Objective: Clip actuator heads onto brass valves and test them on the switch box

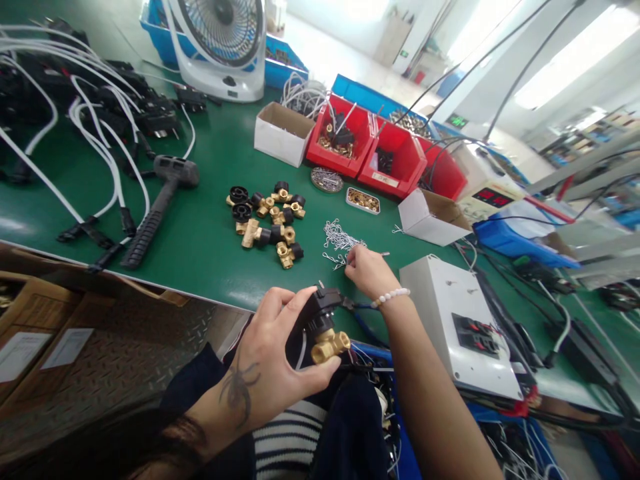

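My left hand [270,360] is closed around a brass valve [330,345] joined to a black plastic housing [323,307], held in front of the table's near edge. At the pile of wire spring clips [337,235], my right hand [367,270] has its fingers pinched together. What lies between those fingertips is hidden; a thin end shows just past the hand. A blue-handled tool [367,320], partly covered, lies below the right wrist. Left of the clips, several brass valves [250,233] with black caps lie in a loose group on the green table [215,280].
A black hammer [163,210] lies at the left beside black units with white cables [117,157]. Behind stand a fan [220,40], a white carton [284,133], red bins [340,137] and a tin of small brass parts [363,200]. A grey switch box [460,327] stands right.
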Motion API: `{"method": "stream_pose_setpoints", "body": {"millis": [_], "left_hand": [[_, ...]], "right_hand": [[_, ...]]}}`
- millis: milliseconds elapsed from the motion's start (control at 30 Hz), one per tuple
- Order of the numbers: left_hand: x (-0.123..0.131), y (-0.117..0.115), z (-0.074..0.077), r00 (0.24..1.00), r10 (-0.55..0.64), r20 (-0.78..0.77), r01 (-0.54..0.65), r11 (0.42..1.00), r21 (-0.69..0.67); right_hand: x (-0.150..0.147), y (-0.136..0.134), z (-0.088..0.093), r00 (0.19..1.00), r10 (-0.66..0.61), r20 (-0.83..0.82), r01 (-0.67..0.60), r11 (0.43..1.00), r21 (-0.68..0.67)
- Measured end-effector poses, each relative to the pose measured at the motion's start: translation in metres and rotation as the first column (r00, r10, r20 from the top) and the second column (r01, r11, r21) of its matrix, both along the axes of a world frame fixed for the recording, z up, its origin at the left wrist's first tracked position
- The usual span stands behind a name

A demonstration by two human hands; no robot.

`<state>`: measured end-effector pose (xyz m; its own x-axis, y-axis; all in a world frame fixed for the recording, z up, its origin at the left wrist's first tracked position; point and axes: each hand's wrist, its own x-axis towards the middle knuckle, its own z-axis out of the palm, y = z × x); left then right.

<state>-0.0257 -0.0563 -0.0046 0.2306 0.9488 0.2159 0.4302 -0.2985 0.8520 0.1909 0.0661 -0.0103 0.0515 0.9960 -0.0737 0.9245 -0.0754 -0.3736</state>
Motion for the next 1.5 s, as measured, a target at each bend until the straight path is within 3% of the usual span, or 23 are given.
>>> {"method": "stream_pose_setpoints", "body": {"millis": [167,300,367,500,600,733,867,1000,1067,1133,1333,1500], "left_hand": [[-0.002,0.0,0.0,1.0,0.013,0.008,-0.013,1.0,-0.01],[-0.002,0.0,0.001,1.0,0.019,0.002,-0.019,1.0,-0.003],[-0.002,0.0,0.002,1.0,0.021,-0.002,-0.021,1.0,0.004],[-0.001,-0.001,0.003,1.0,0.012,0.004,-0.012,1.0,0.007],[-0.002,-0.002,0.003,1.0,-0.003,0.009,0.003,1.0,0.002],[-0.002,-0.003,0.002,1.0,-0.008,0.005,0.008,1.0,-0.001],[-0.001,-0.003,0.001,1.0,0.002,0.011,-0.002,1.0,0.012],[0.001,-0.002,0.0,1.0,0.011,0.002,-0.011,1.0,0.014],[0.001,-0.001,0.0,1.0,0.005,-0.007,-0.005,1.0,0.014],[0.0,0.0,0.001,1.0,-0.004,-0.016,0.004,1.0,0.012],[-0.002,0.0,-0.003,1.0,0.022,-0.02,-0.021,0.999,0.037],[-0.002,0.0,-0.003,0.999,0.01,-0.045,-0.008,0.999,0.041]], "right_hand": [[-0.001,-0.015,0.01,0.985,-0.032,-0.168,0.041,0.998,0.045],[-0.004,-0.036,0.018,0.918,-0.025,-0.395,0.046,0.998,0.044],[-0.007,-0.049,0.022,0.815,-0.003,-0.58,0.041,0.998,0.052],[-0.015,-0.07,0.032,0.471,0.034,-0.881,0.066,0.995,0.074],[-0.02,-0.079,0.04,0.358,0.024,-0.933,0.093,0.994,0.062],[-0.023,-0.088,0.049,0.303,0.033,-0.953,0.101,0.993,0.066],[-0.022,-0.093,0.049,0.363,0.042,-0.931,0.129,0.987,0.095],[-0.013,-0.078,0.038,0.632,-0.026,-0.775,0.225,0.962,0.152],[-0.008,-0.064,0.031,0.788,-0.074,-0.611,0.221,0.96,0.169],[-0.005,-0.05,0.024,0.883,-0.087,-0.462,0.175,0.973,0.151],[-0.021,-0.022,0.017,0.986,0.007,-0.165,0.009,0.996,0.093],[-0.043,0.0,0.015,0.99,0.144,0.015,-0.143,0.989,-0.021]]}}
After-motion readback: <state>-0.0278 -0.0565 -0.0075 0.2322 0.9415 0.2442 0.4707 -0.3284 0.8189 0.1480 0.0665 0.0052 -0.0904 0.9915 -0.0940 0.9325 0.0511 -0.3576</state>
